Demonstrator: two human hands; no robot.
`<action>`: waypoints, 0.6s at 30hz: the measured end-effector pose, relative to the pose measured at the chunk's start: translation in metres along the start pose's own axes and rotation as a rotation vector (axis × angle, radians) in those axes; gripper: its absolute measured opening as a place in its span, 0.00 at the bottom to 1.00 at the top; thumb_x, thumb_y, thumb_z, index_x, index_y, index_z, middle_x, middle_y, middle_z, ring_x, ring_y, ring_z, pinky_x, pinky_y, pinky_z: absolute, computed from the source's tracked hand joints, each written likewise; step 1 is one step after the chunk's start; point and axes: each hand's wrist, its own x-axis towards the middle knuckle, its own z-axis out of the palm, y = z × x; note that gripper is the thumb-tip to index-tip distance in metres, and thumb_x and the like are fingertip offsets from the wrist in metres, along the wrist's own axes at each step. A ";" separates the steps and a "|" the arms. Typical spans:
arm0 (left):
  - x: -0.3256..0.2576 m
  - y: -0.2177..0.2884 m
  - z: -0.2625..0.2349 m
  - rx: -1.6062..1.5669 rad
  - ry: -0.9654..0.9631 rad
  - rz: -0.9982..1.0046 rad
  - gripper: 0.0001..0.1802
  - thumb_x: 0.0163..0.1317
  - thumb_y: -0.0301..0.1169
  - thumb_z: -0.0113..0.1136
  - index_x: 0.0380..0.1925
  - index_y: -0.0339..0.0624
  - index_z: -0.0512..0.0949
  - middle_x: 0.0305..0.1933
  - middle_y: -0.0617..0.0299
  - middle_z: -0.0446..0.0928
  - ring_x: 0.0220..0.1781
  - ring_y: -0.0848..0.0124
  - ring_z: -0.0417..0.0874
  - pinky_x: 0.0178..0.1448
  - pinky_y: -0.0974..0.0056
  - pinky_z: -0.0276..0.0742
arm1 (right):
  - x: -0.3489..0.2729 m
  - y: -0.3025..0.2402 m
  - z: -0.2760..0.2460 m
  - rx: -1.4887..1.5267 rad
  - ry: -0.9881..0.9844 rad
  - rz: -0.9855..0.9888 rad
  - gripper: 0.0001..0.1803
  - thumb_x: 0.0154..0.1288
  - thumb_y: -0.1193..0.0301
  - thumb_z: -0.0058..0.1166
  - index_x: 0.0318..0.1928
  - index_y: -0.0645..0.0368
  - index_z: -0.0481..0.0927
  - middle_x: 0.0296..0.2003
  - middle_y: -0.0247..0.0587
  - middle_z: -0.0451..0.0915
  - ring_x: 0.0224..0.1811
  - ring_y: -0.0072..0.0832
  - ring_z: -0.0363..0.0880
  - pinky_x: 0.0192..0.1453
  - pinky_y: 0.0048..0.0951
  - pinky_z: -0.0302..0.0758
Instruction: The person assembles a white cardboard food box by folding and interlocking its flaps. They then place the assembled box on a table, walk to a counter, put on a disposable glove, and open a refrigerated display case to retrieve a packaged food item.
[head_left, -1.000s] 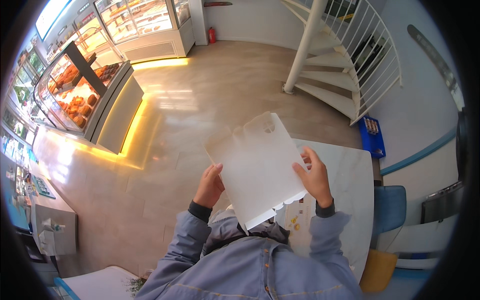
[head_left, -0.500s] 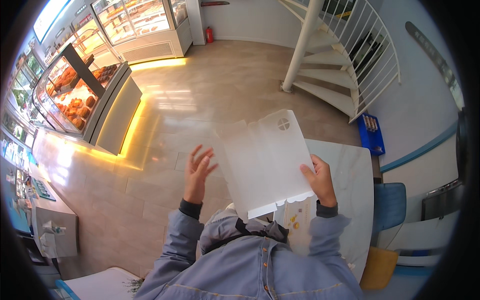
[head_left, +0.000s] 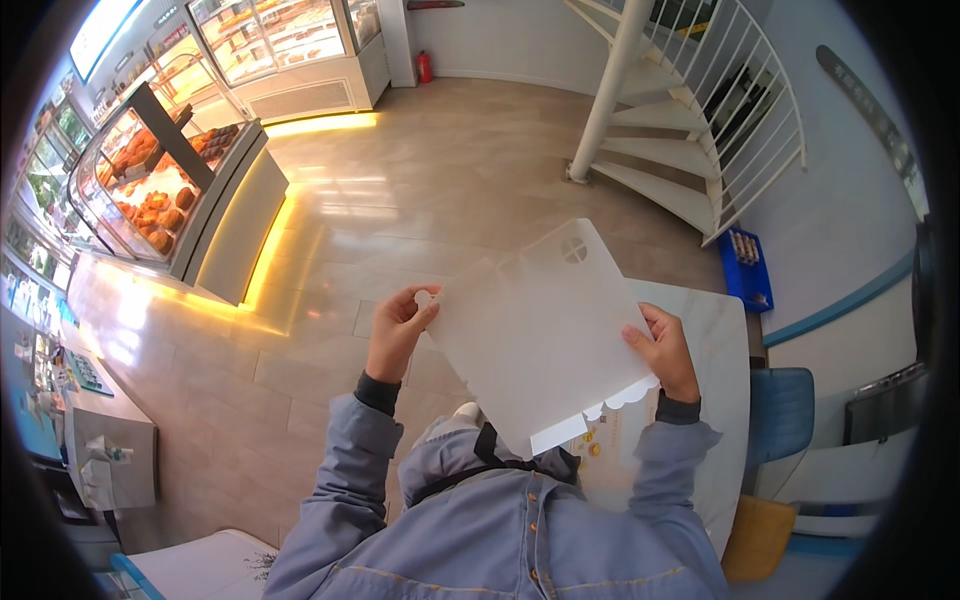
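In front of me I hold up a flat white cardboard box blank [head_left: 535, 345], tilted, with scalloped flaps along its lower right edge. A round cut-out with a cross shows near its far corner. My left hand [head_left: 396, 332] is closed on the left edge, pinching a small rounded tab between thumb and fingers. On the opposite edge my right hand [head_left: 665, 350] grips the card, thumb on top and fingers partly hidden behind it. Part of the marble-patterned table [head_left: 705, 335] lies beneath the card and my right forearm.
A printed sheet or box with yellow motifs [head_left: 594, 448] is partly covered on the table. To the right stand a blue chair [head_left: 780, 413] and a yellow chair [head_left: 760, 538]. A blue crate [head_left: 746, 270] sits below the white spiral stairs [head_left: 655, 190]. Bread display cases [head_left: 225, 220] stand left.
My left hand, open and apart from the card before, has closed on its left edge. The cardboard blank and my right hand have shifted slightly right, and the card has turned a little.
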 end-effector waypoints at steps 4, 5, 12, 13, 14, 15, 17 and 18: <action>-0.004 -0.013 0.013 0.035 0.119 0.116 0.15 0.65 0.23 0.58 0.52 0.33 0.78 0.41 0.66 0.82 0.38 0.82 0.79 0.43 0.76 0.73 | 0.002 0.012 -0.009 0.072 -0.001 0.104 0.17 0.64 0.76 0.55 0.53 0.71 0.76 0.42 0.41 0.83 0.40 0.20 0.80 0.46 0.21 0.76; -0.004 -0.013 0.017 0.021 0.125 0.133 0.17 0.64 0.22 0.58 0.53 0.34 0.78 0.38 0.69 0.80 0.36 0.84 0.75 0.41 0.77 0.71 | 0.003 0.015 -0.010 0.078 0.003 0.107 0.17 0.64 0.76 0.55 0.53 0.71 0.76 0.42 0.41 0.83 0.40 0.21 0.81 0.46 0.21 0.76; -0.015 -0.007 0.011 0.163 0.121 0.066 0.22 0.66 0.25 0.59 0.60 0.43 0.75 0.25 0.78 0.53 0.26 0.87 0.58 0.29 0.77 0.59 | 0.013 0.029 -0.005 0.175 -0.088 0.126 0.18 0.62 0.72 0.56 0.50 0.70 0.77 0.41 0.38 0.82 0.40 0.22 0.79 0.46 0.24 0.76; -0.012 -0.016 0.014 0.129 0.127 0.117 0.20 0.65 0.28 0.61 0.58 0.45 0.77 0.24 0.78 0.52 0.25 0.86 0.56 0.26 0.75 0.54 | 0.010 0.029 -0.007 0.124 -0.068 0.075 0.19 0.62 0.71 0.57 0.50 0.70 0.77 0.41 0.39 0.82 0.40 0.24 0.80 0.48 0.26 0.76; -0.008 -0.017 0.021 0.088 0.119 0.163 0.19 0.65 0.30 0.62 0.56 0.45 0.78 0.24 0.78 0.51 0.24 0.85 0.54 0.25 0.74 0.53 | 0.004 0.031 -0.012 0.102 -0.019 0.073 0.19 0.61 0.71 0.57 0.50 0.70 0.76 0.41 0.40 0.81 0.41 0.25 0.79 0.49 0.26 0.76; -0.005 -0.021 0.021 0.081 0.060 0.112 0.22 0.65 0.29 0.62 0.59 0.43 0.75 0.28 0.79 0.59 0.27 0.87 0.57 0.29 0.77 0.57 | 0.001 0.050 -0.021 0.058 0.093 0.002 0.19 0.60 0.73 0.56 0.50 0.70 0.76 0.42 0.42 0.81 0.42 0.26 0.79 0.50 0.27 0.75; 0.004 -0.042 0.026 -0.106 -0.071 -0.021 0.19 0.69 0.34 0.57 0.58 0.45 0.74 0.37 0.75 0.74 0.35 0.86 0.71 0.35 0.77 0.70 | 0.011 0.082 -0.039 0.134 0.129 -0.012 0.19 0.59 0.74 0.55 0.50 0.72 0.75 0.43 0.43 0.81 0.42 0.27 0.79 0.50 0.29 0.75; 0.006 -0.049 0.026 -0.128 -0.089 -0.062 0.19 0.71 0.37 0.55 0.60 0.47 0.73 0.40 0.72 0.78 0.39 0.84 0.76 0.38 0.75 0.75 | 0.020 0.111 -0.058 0.046 0.126 -0.049 0.22 0.61 0.76 0.54 0.54 0.72 0.70 0.47 0.46 0.79 0.47 0.29 0.78 0.54 0.31 0.74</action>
